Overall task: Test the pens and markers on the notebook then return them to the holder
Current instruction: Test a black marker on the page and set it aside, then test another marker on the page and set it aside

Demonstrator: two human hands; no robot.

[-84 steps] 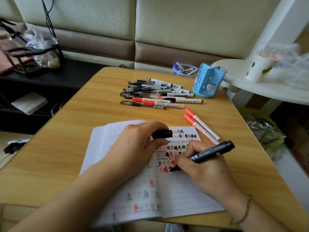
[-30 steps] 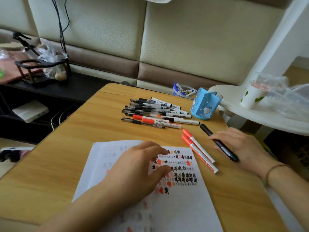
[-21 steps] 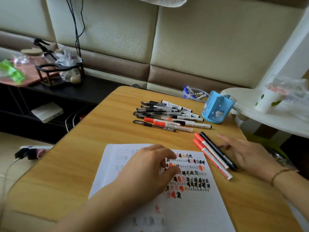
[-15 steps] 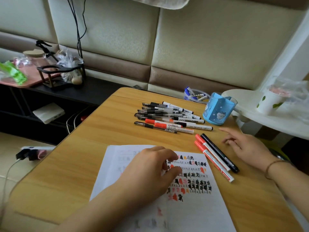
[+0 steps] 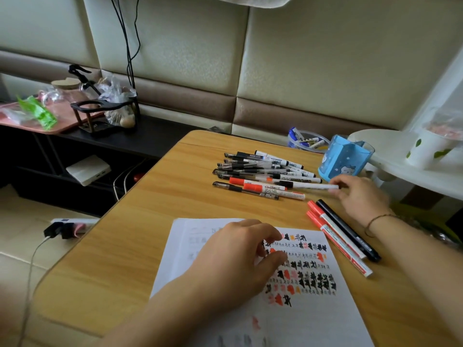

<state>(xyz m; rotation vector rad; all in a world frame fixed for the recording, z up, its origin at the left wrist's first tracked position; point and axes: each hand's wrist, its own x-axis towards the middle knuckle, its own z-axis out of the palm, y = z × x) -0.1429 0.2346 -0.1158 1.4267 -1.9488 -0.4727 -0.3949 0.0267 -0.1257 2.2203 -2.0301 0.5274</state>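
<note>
Left hand: the left hand rests on the open notebook, fingers loosely curled over the page, holding nothing.
Right hand: the right hand reaches to the near end of the pen pile, its grip pinching the tail of a white-barrelled marker with a black cap (the fingers are motion-blurred, so the exact hold is hard to read).
Notebook: lies near the front edge of the table, its page covered in rows of black and red test marks.
Pen pile: a loose heap of pens and markers lies on the table beyond the notebook, all pointing roughly crosswise.
Set aside: two red markers and one black marker lie side by side just right of the notebook.
Holder: the blue holder stands at the table's far right corner, just beyond the right hand.
</note>
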